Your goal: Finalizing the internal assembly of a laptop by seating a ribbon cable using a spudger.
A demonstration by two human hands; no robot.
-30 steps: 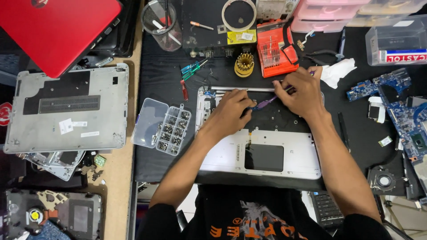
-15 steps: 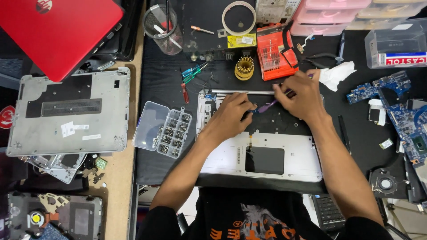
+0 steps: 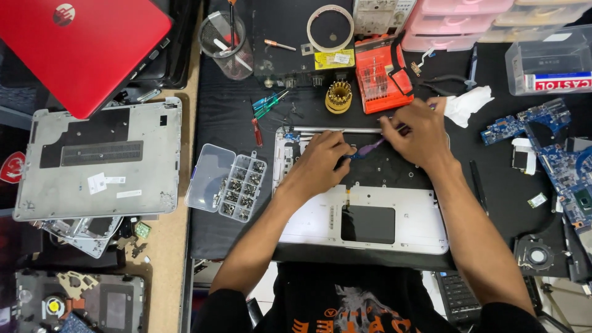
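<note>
Laptop palmrest: one, under two hands sharing one purple tool.

A single head-worn camera is looking almost straight down onto the black-matted work surface, from above the person's own torso at the bottom edge. It is sitting at about arm's length, so both forearms are running up from the lower frame toward the centre. The view is taking in the whole surface, from the red laptop lid at upper left to the blue circuit boards at right.
</note>
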